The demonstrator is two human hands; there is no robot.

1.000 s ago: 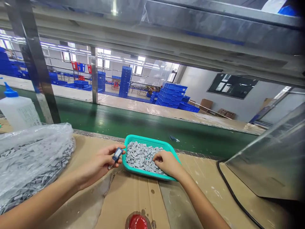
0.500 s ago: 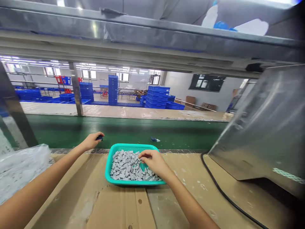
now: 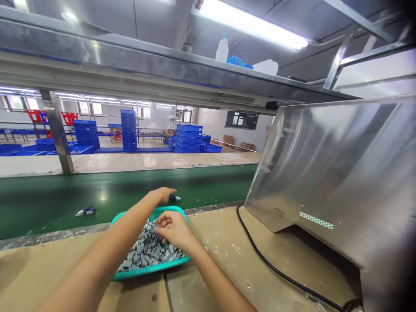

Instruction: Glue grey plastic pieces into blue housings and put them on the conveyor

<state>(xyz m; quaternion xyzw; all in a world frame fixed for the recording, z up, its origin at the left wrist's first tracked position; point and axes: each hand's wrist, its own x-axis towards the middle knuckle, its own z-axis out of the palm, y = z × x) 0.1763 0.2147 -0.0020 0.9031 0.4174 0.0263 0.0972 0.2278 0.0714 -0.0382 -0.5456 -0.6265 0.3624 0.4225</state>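
One dark blue-and-white piece [image 3: 86, 211] lies on the green belt [image 3: 201, 182], left of frame, well apart from the hands; teal basket [image 3: 152, 269] sits lower centre on the bench [image 3: 221, 242], beside the belt edge, which I'd say puts its grey pieces [image 3: 146, 249] and the belt both within easy reach; left hand [image 3: 163, 194] extends past the basket, forearm across it, since the second dark piece is out on the belt at its fingertips; fingers blurred, can't tell if they grip; right hand [image 3: 173, 226] is over the grey pieces, fingers curled, likely for small parts; can't tell if one is pinched; black cable [image 3: 276, 271] and metal housing [image 3: 325, 173] at right; count: two dark pieces, one basket, two hands, one cable, one housing; grey pieces heaped, too many to count.
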